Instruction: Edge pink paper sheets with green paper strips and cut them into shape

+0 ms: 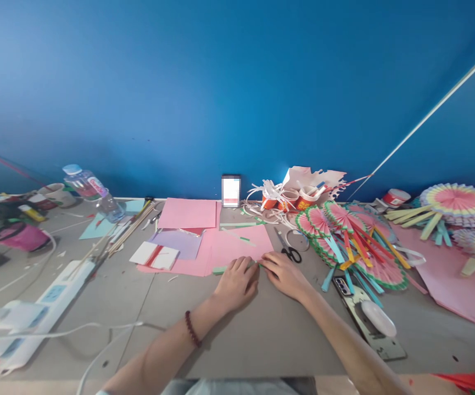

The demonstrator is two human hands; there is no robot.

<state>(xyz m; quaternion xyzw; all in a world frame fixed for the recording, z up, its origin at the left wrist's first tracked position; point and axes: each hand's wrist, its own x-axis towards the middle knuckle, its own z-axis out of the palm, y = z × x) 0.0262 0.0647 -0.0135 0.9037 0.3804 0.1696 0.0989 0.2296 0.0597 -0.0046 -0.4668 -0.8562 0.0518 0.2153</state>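
Working a green strip (219, 270), left hand (237, 282) beside right hand (285, 275), fingers bent; whether pinching, I can't tell.
Pleated rosettes (457, 198) to my right look done; this strip doesn't.

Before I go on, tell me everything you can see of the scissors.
The scissors have two black, plastic-looking loops and slim grey blades. They lie on the table beside the right hand, loops at the near end, blades pointing toward the wall and slightly left. No hand grips them; whether the blades are open is unclear.
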